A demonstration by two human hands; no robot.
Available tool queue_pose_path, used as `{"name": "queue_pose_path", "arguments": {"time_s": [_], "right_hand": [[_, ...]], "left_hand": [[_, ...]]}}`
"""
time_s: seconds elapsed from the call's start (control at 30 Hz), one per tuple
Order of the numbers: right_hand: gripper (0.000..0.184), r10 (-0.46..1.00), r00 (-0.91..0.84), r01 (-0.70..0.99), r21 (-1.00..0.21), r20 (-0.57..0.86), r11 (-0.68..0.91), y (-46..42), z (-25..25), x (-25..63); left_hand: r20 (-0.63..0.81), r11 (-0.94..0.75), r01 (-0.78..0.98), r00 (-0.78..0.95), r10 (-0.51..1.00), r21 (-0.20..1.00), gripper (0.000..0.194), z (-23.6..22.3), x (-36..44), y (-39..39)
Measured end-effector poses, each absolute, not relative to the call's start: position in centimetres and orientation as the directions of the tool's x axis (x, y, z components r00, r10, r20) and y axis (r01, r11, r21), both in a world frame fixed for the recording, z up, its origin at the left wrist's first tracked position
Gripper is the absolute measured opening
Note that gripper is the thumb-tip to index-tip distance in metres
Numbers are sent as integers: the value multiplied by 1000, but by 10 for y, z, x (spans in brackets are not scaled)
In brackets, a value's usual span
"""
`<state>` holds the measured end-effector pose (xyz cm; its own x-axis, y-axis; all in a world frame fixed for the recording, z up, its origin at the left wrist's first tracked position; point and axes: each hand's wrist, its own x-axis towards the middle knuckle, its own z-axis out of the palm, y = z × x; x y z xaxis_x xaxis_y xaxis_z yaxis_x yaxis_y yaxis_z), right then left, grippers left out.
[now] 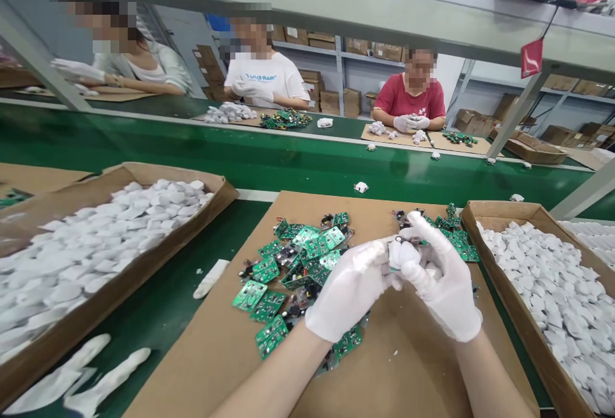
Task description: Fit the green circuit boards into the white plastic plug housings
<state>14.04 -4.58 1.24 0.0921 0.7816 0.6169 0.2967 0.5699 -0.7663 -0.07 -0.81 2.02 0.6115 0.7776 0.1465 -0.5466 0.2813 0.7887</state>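
Observation:
Both my hands wear white gloves and meet over the cardboard sheet. My left hand (350, 287) is closed on a small white plastic housing (398, 255), with what looks like a bit of green board at its edge. My right hand (446, 287) closes on the same piece from the other side, thumb and fingers bent round it. More white pieces seem to lie in the right palm, partly hidden by the fingers. Beneath and left of my hands is a loose pile of green circuit boards (307, 251); another group of circuit boards (459, 242) lies behind my right hand.
A cardboard box (225, 191) of white plastic parts stands left, a similar box (497, 303) right. White glove pieces (108, 373) lie at lower left. Beyond runs a green conveyor belt (307, 162) with a few white parts; people (408, 95) work across it. A metal beam (336, 8) crosses above.

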Motion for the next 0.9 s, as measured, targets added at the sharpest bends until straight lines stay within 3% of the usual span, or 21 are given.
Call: {"name": "queue_pose_path", "arguments": {"time_s": [0.17,0.43,0.6,0.73,0.9], "right_hand": [[45,849,207,227,-868,486,441,-47,12,137],[46,742,124,336,-731,659,594,-45,7,137],[52,682,63,440,-633,729,637,-43,4,140],[61,703,-71,428,-615,707,662,-43,9,140],[41,779,-111,353,-708,617,612,-44,12,138]], "left_hand": [[146,213,-532,553,820,820,40,26,5,-13],[116,216,-498,554,824,840,54,26,4,-15],[90,394,-554,654,751,733,46,15,3,-12],[109,434,-619,646,756,655,37,6,5,-10],[71,543,-595,710,700,592,32,0,7,-8]]}}
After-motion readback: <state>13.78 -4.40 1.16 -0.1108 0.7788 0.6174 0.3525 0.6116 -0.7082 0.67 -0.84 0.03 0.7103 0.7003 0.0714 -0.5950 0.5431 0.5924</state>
